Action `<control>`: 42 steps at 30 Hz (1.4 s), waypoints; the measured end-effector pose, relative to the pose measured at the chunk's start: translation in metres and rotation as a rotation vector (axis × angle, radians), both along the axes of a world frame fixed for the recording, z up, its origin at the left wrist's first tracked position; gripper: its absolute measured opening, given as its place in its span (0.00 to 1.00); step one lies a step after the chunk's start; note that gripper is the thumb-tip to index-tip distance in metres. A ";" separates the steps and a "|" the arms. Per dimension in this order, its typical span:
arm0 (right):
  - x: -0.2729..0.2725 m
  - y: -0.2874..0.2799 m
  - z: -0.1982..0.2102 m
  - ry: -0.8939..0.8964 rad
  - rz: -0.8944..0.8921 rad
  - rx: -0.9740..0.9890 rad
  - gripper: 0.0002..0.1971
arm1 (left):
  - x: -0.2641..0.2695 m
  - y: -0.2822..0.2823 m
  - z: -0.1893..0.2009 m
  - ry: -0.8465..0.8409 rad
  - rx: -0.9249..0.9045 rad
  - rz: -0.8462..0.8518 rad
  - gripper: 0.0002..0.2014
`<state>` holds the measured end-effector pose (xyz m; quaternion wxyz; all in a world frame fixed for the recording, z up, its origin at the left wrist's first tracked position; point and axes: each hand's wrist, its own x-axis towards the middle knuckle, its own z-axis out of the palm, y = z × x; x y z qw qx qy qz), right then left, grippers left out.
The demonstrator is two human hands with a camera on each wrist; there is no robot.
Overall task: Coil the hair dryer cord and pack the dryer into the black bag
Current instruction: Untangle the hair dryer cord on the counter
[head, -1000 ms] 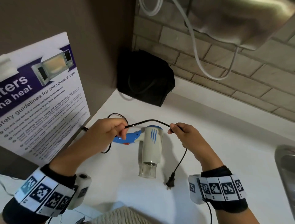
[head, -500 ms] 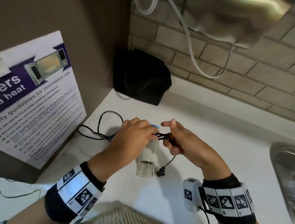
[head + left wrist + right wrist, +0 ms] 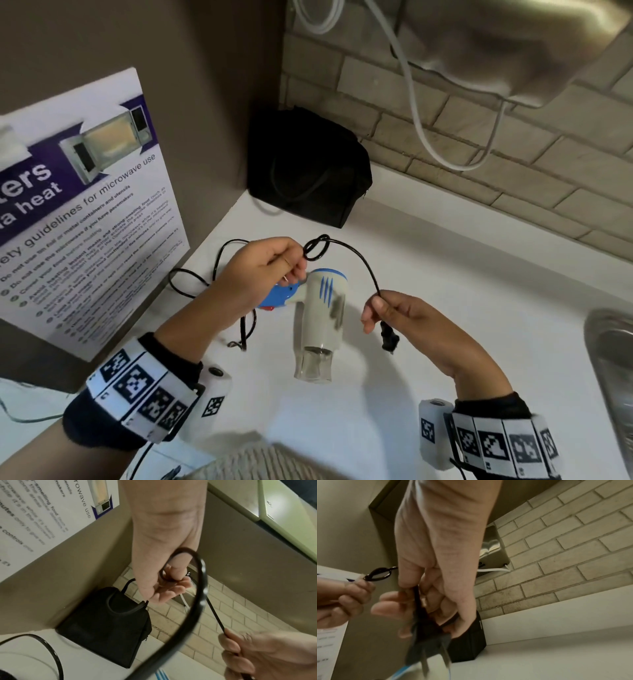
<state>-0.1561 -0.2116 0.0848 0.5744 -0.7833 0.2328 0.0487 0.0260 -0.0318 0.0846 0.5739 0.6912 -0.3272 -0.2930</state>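
A white and blue hair dryer point(image 3: 320, 318) lies on the white counter point(image 3: 428, 274), nozzle toward me. Its black cord point(image 3: 363, 263) arcs between my hands above it. My left hand point(image 3: 270, 267) pinches a small loop of cord point(image 3: 317, 246), also seen in the left wrist view as a loop of cord point(image 3: 173, 566) round the thumb. My right hand point(image 3: 394, 313) grips the cord near the plug point(image 3: 388, 339), which hangs below the fingers; the plug point(image 3: 428, 642) is blurred in the right wrist view. The black bag point(image 3: 308, 168) stands in the back corner, shut as far as I can see.
A microwave guideline poster point(image 3: 78, 205) leans on the left wall. More slack cord point(image 3: 212, 274) lies on the counter by the poster. A brick wall point(image 3: 479, 154) with a white cable point(image 3: 421, 130) runs behind. A steel sink edge point(image 3: 613, 359) is at the right.
My hands were together over the dryer half a second ago; they have drawn apart, the left holding a small loop, the right sliding out to the plug end and lifting it.
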 end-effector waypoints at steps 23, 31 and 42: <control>0.010 0.020 0.008 -0.124 -0.181 0.462 0.23 | -0.018 -0.006 -0.006 -0.178 0.034 -0.371 0.14; 0.022 0.020 0.018 -0.134 -0.212 0.660 0.14 | -0.024 -0.010 0.005 -0.075 0.010 -0.314 0.06; 0.025 0.020 0.010 -0.216 -0.141 0.679 0.08 | -0.028 -0.018 -0.004 0.074 0.054 -0.143 0.08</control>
